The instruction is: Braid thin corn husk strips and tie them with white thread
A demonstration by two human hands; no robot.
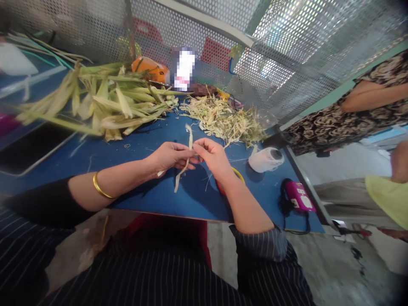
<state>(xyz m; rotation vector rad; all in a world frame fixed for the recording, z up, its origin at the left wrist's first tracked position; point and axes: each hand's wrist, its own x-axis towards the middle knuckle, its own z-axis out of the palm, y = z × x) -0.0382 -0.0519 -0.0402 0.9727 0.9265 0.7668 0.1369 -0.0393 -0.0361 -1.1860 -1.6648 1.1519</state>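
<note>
My left hand and my right hand meet over the blue table, both pinching a narrow strip of dried corn husk. One end of the strip sticks up above the fingers and the other hangs below them. A thin thread trails from beside my right hand toward a white spool of thread. Behind my hands lies a heap of small twisted husk pieces. To the left is a pile of long corn husks. Under my right forearm a round red and yellow object is partly hidden.
A phone with a blurred screen stands at the back beside an orange packet. A magenta box with a black cord sits near the right edge. Perforated metal panels rise behind the table. Two people are at the right.
</note>
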